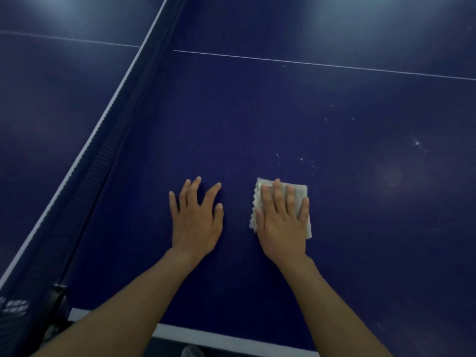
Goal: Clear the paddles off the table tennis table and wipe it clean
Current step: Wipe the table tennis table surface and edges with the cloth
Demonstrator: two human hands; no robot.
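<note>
**Both palms down on the blue table, cloth under the right**

Head view. Dark blue table tennis table [257, 119] fills the frame. Net [108, 140] runs diagonally from lower left to upper centre, white tape along its top edge. Thin white centre line [322, 64] crosses the far part of the surface. White edge stripe [206, 336] along the near side, bottom of frame.

Left hand [197, 220]: palm down, flat on the bare surface, fingers straight and spread apart, thumb out toward the right hand. Holds nothing. Forearm bare, reaching in from lower left.

Right hand [282, 222]: palm down on a folded white cloth [300, 191], fingers straight and close together, pressing it to the table. Not curled round it. Cloth edges show past the fingertips and on both sides of the hand. Forearm bare, coming in from lower right.

Hands lie side by side, apart, on the near half right of the net.

Small white specks [301, 158] on the surface just beyond the cloth; brighter speck [416, 143] farther right.

No paddles in view.
</note>
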